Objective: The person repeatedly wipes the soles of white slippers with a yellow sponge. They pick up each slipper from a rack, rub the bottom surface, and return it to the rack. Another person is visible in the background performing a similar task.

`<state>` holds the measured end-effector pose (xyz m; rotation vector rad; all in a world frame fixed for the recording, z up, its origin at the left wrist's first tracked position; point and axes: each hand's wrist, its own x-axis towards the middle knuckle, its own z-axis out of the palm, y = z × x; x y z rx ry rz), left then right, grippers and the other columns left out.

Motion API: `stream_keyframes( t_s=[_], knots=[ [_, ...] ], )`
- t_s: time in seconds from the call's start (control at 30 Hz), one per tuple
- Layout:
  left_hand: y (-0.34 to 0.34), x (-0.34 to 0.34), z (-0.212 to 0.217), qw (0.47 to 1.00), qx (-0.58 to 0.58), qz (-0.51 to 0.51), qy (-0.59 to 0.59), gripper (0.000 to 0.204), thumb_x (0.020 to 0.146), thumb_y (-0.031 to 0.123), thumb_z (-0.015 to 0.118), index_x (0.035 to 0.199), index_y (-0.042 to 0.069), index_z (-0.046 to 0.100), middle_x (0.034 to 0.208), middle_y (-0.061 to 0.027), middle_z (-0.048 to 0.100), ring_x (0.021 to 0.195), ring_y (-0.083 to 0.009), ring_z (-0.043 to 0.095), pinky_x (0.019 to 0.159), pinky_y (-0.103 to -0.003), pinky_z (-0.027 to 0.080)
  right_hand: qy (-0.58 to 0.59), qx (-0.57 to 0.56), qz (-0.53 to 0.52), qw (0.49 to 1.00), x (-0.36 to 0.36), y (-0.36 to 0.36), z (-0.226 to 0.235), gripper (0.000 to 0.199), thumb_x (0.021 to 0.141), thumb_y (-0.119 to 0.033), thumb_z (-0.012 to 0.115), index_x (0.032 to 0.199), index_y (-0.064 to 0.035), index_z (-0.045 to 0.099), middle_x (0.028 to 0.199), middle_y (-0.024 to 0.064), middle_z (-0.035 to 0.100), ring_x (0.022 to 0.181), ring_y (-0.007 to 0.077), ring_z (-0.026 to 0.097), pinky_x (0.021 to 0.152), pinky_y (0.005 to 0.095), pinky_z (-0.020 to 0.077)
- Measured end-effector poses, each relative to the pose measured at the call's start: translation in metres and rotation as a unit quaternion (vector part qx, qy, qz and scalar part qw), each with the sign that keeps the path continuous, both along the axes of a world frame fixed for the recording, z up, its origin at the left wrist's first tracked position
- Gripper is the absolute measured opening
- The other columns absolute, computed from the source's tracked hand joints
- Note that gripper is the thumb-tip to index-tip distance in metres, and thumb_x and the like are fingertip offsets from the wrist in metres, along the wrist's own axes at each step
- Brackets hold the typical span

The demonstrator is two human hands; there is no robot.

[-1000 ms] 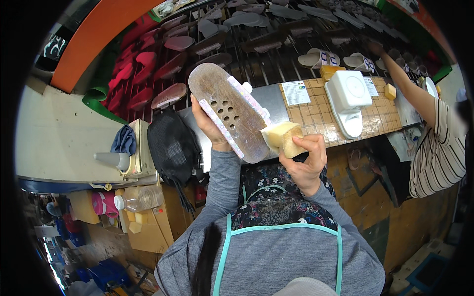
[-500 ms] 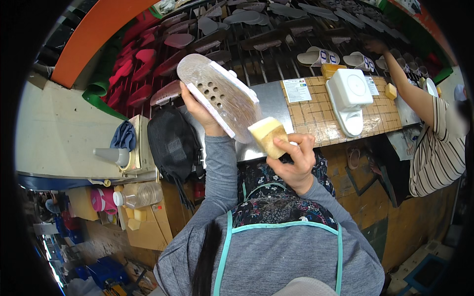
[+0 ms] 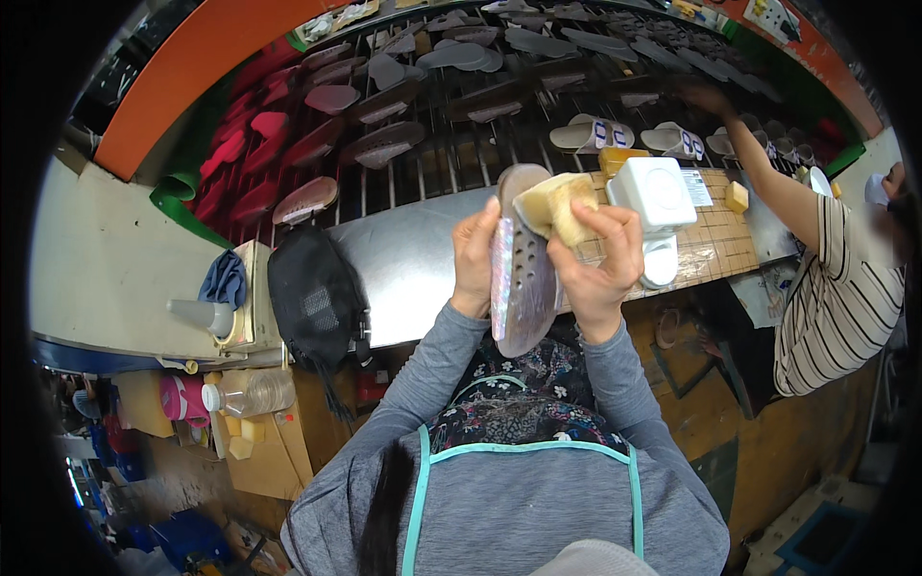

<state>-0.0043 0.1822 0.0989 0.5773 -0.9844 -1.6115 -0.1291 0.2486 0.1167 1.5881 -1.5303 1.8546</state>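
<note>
My left hand (image 3: 475, 252) grips the long edge of a translucent shoe sole (image 3: 523, 264), holding it upright on edge above the metal workbench (image 3: 413, 264). My right hand (image 3: 600, 264) closes around a yellow sponge (image 3: 557, 204), pressing it against the sole's upper end. I see a black mesh bag (image 3: 317, 298) on the bench just left, and a co-worker's striped sleeve (image 3: 836, 288) at right.

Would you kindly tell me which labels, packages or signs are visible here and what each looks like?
White box: square, on the tiled bench right of the right hand.
Paper label: white printed sheet, beside that box.
Sole tags: small white labels with blue marks, on pale soles on the rack.
</note>
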Motion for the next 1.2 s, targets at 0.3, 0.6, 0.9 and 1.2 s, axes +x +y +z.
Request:
stream_keyframes(
  t_s=[0.3, 0.6, 0.9, 1.2],
  knots=[
    [-0.05, -0.013, -0.005, 0.996, 0.04, 0.073, 0.029, 0.037, 0.098, 0.038, 0.054, 0.09, 0.004, 0.068, 0.075, -0.0007, 0.065, 0.061, -0.0085, 0.059, 0.057, -0.023, 0.049, 0.003, 0.097, 0.05, 0.994, 0.021, 0.042, -0.042, 0.042, 0.057, -0.011, 0.077, 0.099, -0.0099, 0.07, 0.085, 0.0053, 0.056, 0.079, 0.0233, 0.054, 0.076, 0.0364, 0.0386],
    [-0.18, 0.002, -0.083, 0.982, 0.068, 0.122, -0.124, 0.026, 0.102, 0.025, 0.048, 0.108, 0.003, 0.059, 0.095, -0.0019, 0.062, 0.083, -0.0129, 0.057, 0.073, -0.029, 0.046, -0.107, 0.175, 0.026, 0.978, -0.009, 0.076, -0.067, 0.035, 0.06, -0.006, 0.075, 0.095, -0.0054, 0.07, 0.087, 0.0079, 0.058, 0.081, 0.0255, 0.057, 0.073, 0.0355, 0.0462],
    [-0.239, 0.009, -0.131, 0.819, -0.079, 0.216, -0.526, 0.026, 0.083, 0.026, 0.071, 0.085, 0.0, 0.069, 0.078, -0.011, 0.068, 0.073, -0.0176, 0.062, 0.072, -0.035, 0.048, -0.128, 0.146, -0.062, 0.979, -0.063, 0.087, -0.072, 0.035, 0.064, 0.002, 0.071, 0.098, -0.0035, 0.066, 0.092, 0.0102, 0.056, 0.085, 0.0256, 0.059, 0.079, 0.035, 0.048],
    [-0.239, -0.009, -0.142, 0.944, -0.02, 0.092, -0.318, 0.023, 0.086, 0.02, 0.071, 0.092, -0.002, 0.068, 0.081, -0.0022, 0.067, 0.074, -0.0119, 0.057, 0.069, -0.029, 0.045, -0.125, 0.115, -0.183, 0.968, -0.112, 0.1, -0.078, 0.035, 0.065, 0.005, 0.071, 0.099, -0.0026, 0.065, 0.093, 0.01, 0.056, 0.088, 0.026, 0.057, 0.08, 0.036, 0.0464]
  ],
)
